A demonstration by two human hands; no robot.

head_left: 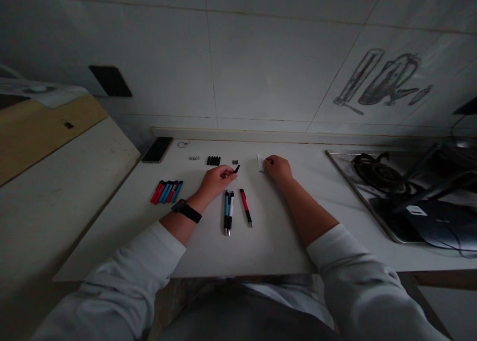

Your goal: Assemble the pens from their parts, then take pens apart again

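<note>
My left hand (218, 178) pinches a small black pen part (237, 169) between thumb and fingers above the white table. To its right, my right hand (278, 169) has its fingers curled together at the right edge of some pale, thin sticks (260, 163) that look like pen refills. What its fingertips hold, if anything, is hidden. Nearer me lie a blue pen (226, 212), a white pen (230, 212) and a red pen (246, 207), all with black grips. Behind the left hand are several black grips (213, 161) and some tiny dark pieces (234, 162).
Several red and blue pen barrels (166, 191) lie in a row at left. Small springs (194, 158), a thin ring (182, 145) and a phone (158, 150) are near the wall. A metal-edged stove (357, 197) holding dark items stands at right; a wooden board (48, 132) is left.
</note>
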